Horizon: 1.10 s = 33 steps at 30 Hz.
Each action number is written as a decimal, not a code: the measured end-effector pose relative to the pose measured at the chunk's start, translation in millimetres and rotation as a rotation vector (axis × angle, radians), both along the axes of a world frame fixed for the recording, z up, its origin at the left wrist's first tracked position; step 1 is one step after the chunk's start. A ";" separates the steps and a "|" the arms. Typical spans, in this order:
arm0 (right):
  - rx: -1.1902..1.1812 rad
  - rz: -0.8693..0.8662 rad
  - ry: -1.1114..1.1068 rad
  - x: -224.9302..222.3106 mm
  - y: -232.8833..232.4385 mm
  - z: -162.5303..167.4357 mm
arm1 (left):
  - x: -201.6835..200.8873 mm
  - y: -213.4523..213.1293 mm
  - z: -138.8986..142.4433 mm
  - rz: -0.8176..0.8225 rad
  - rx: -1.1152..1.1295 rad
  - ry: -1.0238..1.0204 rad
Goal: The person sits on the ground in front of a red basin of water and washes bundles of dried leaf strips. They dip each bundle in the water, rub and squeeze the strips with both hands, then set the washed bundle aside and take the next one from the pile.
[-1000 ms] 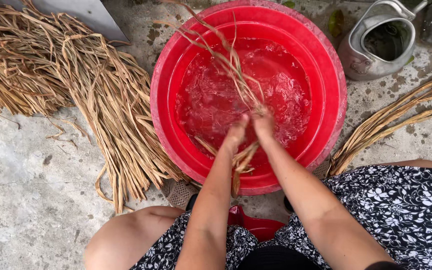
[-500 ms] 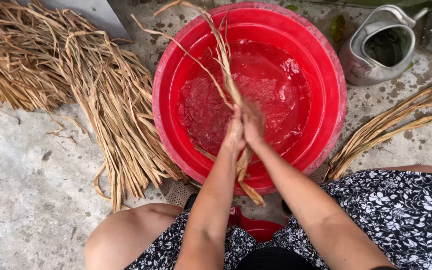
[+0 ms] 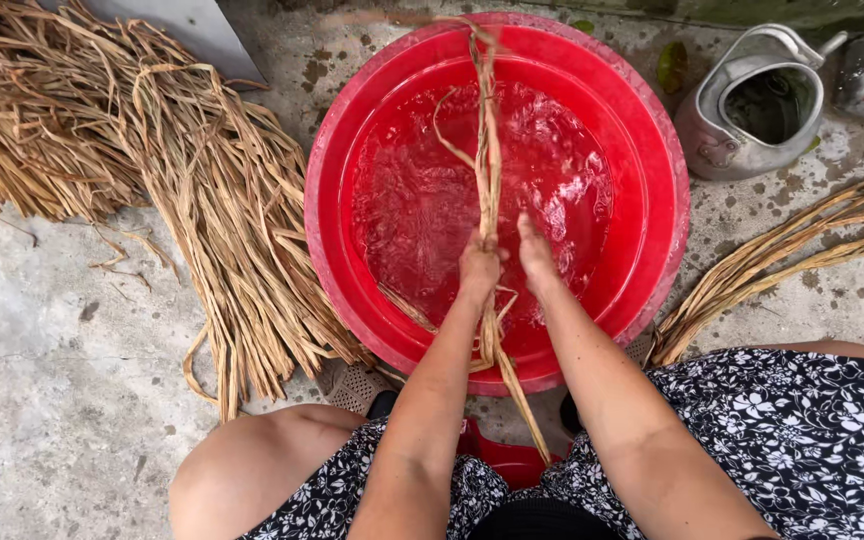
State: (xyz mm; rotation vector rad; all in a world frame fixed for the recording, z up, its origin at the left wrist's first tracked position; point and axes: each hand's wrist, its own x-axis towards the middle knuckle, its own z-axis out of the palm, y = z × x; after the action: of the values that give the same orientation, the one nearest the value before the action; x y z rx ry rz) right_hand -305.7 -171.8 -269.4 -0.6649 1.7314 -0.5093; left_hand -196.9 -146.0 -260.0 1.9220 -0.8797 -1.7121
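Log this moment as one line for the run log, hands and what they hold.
left hand: grips straw strands | right hand: beside strands, grip unclear | red basin: water | dry straw pile: left

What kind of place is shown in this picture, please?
Probably an outdoor yard used for handwork: rough, stained concrete ground, heaps of dried plant strips lying on it, a red basin of water and a dented metal kettle beside it.

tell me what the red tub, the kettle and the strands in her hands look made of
Red tub: likely plastic, glossy, evenly coloured. Kettle: metal, probably aluminium, dull grey and scuffed. Strands: dried plant fibre, tan, flat and wet; left hand grips them, right hand beside.
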 end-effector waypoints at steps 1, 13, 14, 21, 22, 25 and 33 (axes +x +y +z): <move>-0.047 -0.078 -0.042 0.3 -1.4 0.6 | 4.1 1.5 -5.0 -0.062 -0.014 -0.114; -0.003 -0.124 0.221 -20.5 7.9 -6.7 | 4.2 9.7 -8.6 -0.601 -0.055 0.279; -0.056 -0.079 0.200 -5.8 9.3 -2.1 | 11.3 2.2 -3.4 -0.334 0.074 0.293; -0.426 0.215 -0.002 90.2 27.8 42.0 | 38.2 -7.3 -1.2 0.541 -0.161 0.851; -0.481 0.284 0.098 86.7 25.9 43.0 | 31.9 -5.5 -4.3 0.542 -0.100 0.911; -0.499 0.202 0.295 47.2 2.2 36.0 | 4.6 -4.9 -8.7 0.493 0.028 1.019; -0.401 0.445 0.319 42.3 7.6 4.0 | 14.7 -1.9 0.1 0.287 -0.217 0.192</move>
State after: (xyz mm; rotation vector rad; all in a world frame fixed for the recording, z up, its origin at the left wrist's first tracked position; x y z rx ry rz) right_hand -263.3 -164.2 -265.4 -1.4439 1.7106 -0.4537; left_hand -182.2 -147.9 -259.8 1.6224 -0.6524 -1.5323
